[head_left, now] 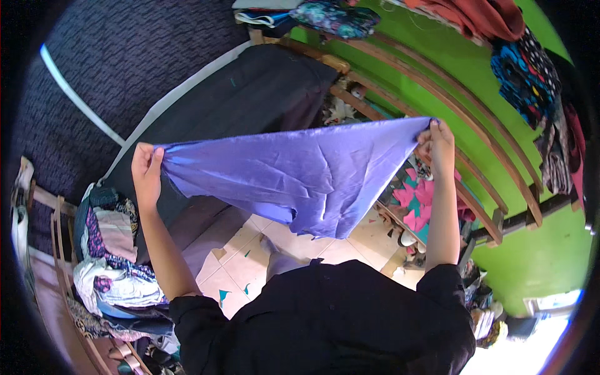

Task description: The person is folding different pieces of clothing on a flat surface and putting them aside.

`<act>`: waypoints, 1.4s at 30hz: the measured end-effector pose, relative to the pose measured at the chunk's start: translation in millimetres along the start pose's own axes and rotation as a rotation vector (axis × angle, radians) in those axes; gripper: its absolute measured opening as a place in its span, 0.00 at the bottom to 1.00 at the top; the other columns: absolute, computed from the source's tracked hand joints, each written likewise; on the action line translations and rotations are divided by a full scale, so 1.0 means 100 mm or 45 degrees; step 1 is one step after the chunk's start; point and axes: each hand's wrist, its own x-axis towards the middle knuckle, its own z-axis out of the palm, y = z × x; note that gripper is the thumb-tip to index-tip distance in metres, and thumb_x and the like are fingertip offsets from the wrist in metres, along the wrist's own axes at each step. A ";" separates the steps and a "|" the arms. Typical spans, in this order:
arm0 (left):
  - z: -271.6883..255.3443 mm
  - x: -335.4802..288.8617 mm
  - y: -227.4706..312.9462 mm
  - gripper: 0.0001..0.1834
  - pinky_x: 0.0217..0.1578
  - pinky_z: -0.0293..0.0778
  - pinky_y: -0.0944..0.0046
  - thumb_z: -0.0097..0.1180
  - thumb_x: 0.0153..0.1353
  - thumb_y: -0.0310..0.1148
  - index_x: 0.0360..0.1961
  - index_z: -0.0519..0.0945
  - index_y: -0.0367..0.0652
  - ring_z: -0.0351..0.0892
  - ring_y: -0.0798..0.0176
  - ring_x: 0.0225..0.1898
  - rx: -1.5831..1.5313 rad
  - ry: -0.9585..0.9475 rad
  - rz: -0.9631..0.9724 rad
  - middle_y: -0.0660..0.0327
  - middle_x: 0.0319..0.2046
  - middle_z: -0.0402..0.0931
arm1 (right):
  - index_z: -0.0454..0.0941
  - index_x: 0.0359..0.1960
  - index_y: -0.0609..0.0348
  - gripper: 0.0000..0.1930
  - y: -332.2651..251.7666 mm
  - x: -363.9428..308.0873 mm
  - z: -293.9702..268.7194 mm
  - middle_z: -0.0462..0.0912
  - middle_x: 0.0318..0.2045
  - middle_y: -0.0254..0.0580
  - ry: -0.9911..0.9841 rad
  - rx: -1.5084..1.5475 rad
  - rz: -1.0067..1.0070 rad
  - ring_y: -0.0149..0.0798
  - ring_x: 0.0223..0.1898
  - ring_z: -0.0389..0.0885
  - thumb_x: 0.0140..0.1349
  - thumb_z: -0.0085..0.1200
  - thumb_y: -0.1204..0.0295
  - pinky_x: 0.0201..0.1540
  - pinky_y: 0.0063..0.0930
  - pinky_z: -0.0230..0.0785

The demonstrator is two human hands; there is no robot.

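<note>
Holding a purple cloth [294,169] spread across the middle of the frame, between left hand [147,164] and right hand [439,142].

Clamped on the cloth's left end with thumb and fingers of the left hand, bunching it into folds; pinched on its upper right corner with thumb and fingers of the right. Drawn nearly straight along the top edge between the 2 hands, wrinkled and hanging below, with an uneven lower edge above a pale tile floor [234,272]. Backed by a black sheet [212,100] toward the upper left of the frame. Flanked by a pile of clothes [122,281] at lower left and by wooden rails [531,203] along a green wall [525,256] at right. Showing pink scraps [425,200] just left of the right forearm.
</note>
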 end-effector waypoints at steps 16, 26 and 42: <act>-0.83 0.63 0.35 0.10 0.30 0.76 0.71 0.34 0.66 0.38 0.38 0.62 0.43 0.76 0.59 0.42 -0.352 0.396 -0.336 0.53 0.40 0.72 | 0.67 0.37 0.53 0.09 -0.88 1.26 2.26 0.73 0.39 0.32 -0.259 0.458 -0.423 0.28 0.41 0.71 0.66 0.36 0.64 0.45 0.26 0.60; -1.62 1.70 -0.26 0.11 0.45 0.71 0.61 0.33 0.66 0.38 0.37 0.62 0.41 0.69 0.56 0.51 -0.567 0.579 -0.009 0.46 0.50 0.66 | 0.67 0.33 0.55 0.08 -1.43 2.04 3.95 0.71 0.29 0.29 -0.295 0.632 -0.523 0.23 0.31 0.67 0.65 0.36 0.67 0.31 0.18 0.58; -2.20 2.33 -2.09 0.11 0.38 0.68 0.64 0.39 0.64 0.40 0.39 0.66 0.45 0.70 0.67 0.44 -0.613 0.535 -0.535 0.63 0.42 0.71 | 0.70 0.34 0.52 0.10 -0.53 3.23 5.90 0.70 0.28 0.28 -0.287 0.154 -0.446 0.24 0.29 0.66 0.64 0.37 0.63 0.33 0.25 0.60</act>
